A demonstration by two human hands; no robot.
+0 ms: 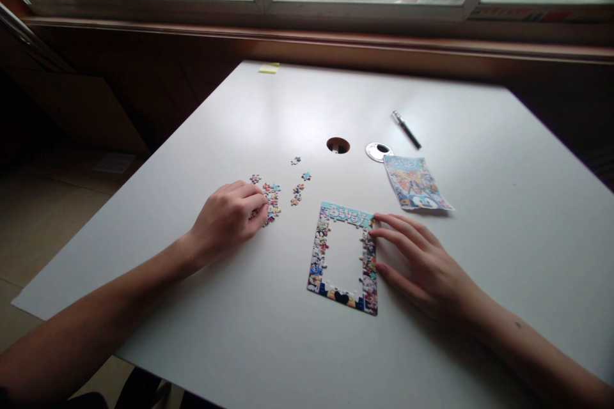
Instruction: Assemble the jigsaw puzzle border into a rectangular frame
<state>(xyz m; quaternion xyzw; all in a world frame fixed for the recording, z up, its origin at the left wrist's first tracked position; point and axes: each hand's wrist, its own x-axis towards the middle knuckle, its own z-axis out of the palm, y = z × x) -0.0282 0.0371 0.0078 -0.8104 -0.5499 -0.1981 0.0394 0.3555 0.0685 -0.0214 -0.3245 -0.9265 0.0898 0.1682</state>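
A jigsaw puzzle border (315,262) lies flat on the white table, its pieces joined into a frame around a hollow middle. My right hand (422,262) rests at its right side, fingers stretched and apart, fingertips touching the edge. To the left, my left hand (228,214) is closed over a small pile of loose puzzle pieces (272,198). Its curled fingers hide part of the pile, and what they pinch is hidden. Several more pieces (297,193) lie between the pile and the border, with a single piece (296,160) farther back.
A printed picture sheet (415,184) with a curled corner lies beyond my right hand. Behind it are a black pen (407,130), a round metal cover (374,152) and a hole (338,145) in the table (432,358). A yellow sticky note (269,68) is at the far edge.
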